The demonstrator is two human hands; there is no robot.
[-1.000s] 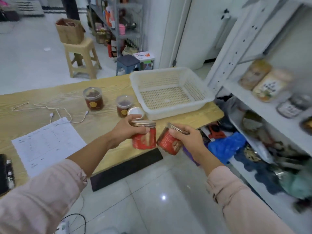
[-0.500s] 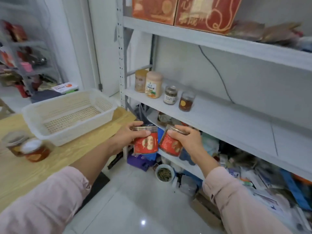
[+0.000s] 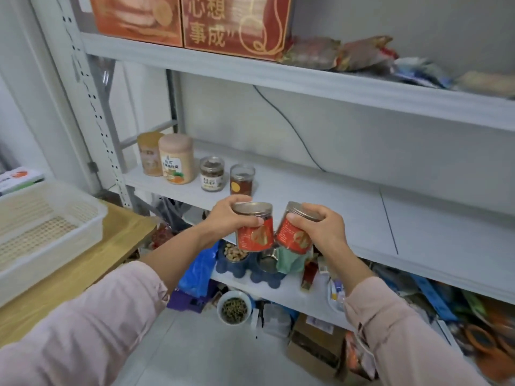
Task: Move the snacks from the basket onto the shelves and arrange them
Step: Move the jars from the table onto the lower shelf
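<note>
From the head camera, my left hand (image 3: 225, 218) grips an upright red-labelled jar (image 3: 255, 232) around its metal lid, fingers curled over the top and thumb on the label. My right hand (image 3: 320, 229) clamps a second red jar (image 3: 295, 236) the same way, with its lid tilted to the right. The two jars sit close side by side, in the air in front of the middle shelf (image 3: 348, 210). On that shelf, to the left, stand four jars in a row; the nearest is a clear jar (image 3: 242, 179) with dark contents. The white basket (image 3: 101, 215) rests on the wooden table (image 3: 83, 277) at my left.
</note>
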